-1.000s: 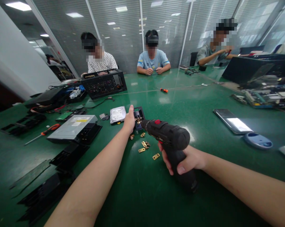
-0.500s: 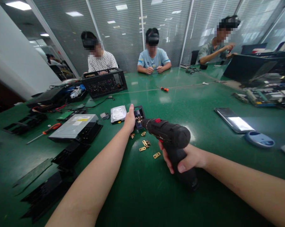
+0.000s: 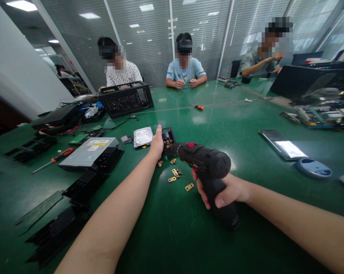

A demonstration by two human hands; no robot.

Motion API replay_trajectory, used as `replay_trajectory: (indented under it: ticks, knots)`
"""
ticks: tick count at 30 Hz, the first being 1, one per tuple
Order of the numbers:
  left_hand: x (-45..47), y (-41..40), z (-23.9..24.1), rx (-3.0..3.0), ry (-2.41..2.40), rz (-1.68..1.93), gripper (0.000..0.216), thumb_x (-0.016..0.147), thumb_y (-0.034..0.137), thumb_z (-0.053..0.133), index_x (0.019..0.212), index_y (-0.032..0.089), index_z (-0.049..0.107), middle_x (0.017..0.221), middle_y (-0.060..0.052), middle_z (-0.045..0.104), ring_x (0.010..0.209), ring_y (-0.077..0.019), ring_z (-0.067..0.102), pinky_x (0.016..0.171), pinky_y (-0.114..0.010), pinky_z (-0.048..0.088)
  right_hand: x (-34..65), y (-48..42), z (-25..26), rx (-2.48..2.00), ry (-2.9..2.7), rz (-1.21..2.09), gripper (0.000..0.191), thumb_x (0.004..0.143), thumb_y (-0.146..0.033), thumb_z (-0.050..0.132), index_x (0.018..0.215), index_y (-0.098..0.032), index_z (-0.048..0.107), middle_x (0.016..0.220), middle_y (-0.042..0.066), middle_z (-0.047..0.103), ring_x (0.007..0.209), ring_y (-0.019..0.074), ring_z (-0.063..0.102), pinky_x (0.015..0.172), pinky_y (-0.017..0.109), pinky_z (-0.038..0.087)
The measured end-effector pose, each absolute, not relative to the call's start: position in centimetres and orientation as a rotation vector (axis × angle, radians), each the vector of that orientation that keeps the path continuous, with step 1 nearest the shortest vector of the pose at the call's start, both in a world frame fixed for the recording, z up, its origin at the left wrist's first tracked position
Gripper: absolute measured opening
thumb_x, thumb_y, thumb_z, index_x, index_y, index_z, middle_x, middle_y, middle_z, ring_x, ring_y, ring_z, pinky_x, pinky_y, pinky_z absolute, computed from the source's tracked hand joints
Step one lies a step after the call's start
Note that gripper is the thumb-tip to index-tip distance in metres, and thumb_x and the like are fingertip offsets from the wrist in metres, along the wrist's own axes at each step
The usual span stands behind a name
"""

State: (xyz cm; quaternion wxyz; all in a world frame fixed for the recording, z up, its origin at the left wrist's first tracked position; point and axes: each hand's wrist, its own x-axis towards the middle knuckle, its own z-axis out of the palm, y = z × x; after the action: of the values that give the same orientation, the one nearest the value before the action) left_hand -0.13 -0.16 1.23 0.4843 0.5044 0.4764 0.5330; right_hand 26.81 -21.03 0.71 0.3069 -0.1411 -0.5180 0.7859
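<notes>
My right hand [image 3: 226,192] is wrapped round the grip of a black cordless drill [image 3: 204,160] with red details. The drill points left, its chuck at a small dark box-shaped part [image 3: 169,137] with brass-coloured pieces inside. My left hand [image 3: 157,142] grips that part from its left side, thumb up; the other fingers are mostly hidden. Whether the drill's tip touches a screw I cannot tell. Several brass plates [image 3: 189,187] and small screws [image 3: 178,174] lie on the green table just in front. A hard drive [image 3: 142,137] lies left of my left hand.
On the left are an optical drive [image 3: 89,154], an orange-handled screwdriver [image 3: 53,160], black plastic pieces [image 3: 58,232] and a computer case [image 3: 128,99]. A small orange screwdriver [image 3: 198,107] lies farther back. A phone [image 3: 282,144] and a blue oval object [image 3: 314,168] are on the right. Three people sit opposite.
Both my hands, the drill and the dark part stay almost in place. Across the table, the middle person's hands have shifted slightly.
</notes>
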Motion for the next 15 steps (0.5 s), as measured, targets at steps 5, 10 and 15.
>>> replay_trajectory:
  ticks: [5,10,15]
  knots:
    - [-0.05,0.14,1.01,1.149,1.185,1.303,0.087,0.090,0.118,0.063,0.080,0.032,0.067,0.072,-0.008,0.078,0.091,-0.0358,0.092,0.088,-0.044,0.074,26.81,-21.11,0.84,-0.389,-1.373,2.065,0.086,0.074,-0.033,0.120,0.141,-0.023,0.067,0.098,-0.001,0.089,0.078,0.0222,0.088,0.071,0.031,0.069]
    - [0.01,0.27,0.97,1.084,1.191,1.286,0.083,0.096,0.113,0.063,0.082,0.032,0.064,0.076,-0.008,0.080,0.091,-0.0353,0.092,0.089,-0.045,0.075,26.84,-21.10,0.87,-0.403,-1.384,2.058,0.086,0.074,-0.034,0.120,0.140,-0.024,0.067,0.098,-0.001,0.088,0.079,0.0221,0.087,0.073,0.032,0.068]
    - [-0.26,0.37,0.87,1.135,1.191,1.263,0.080,0.097,0.112,0.060,0.085,0.033,0.063,0.076,-0.008,0.079,0.093,-0.0357,0.091,0.090,-0.045,0.075,26.81,-21.09,0.93,-0.387,-1.378,2.064,0.087,0.074,-0.035,0.120,0.141,-0.023,0.066,0.098,-0.001,0.088,0.080,0.0220,0.087,0.072,0.031,0.068]
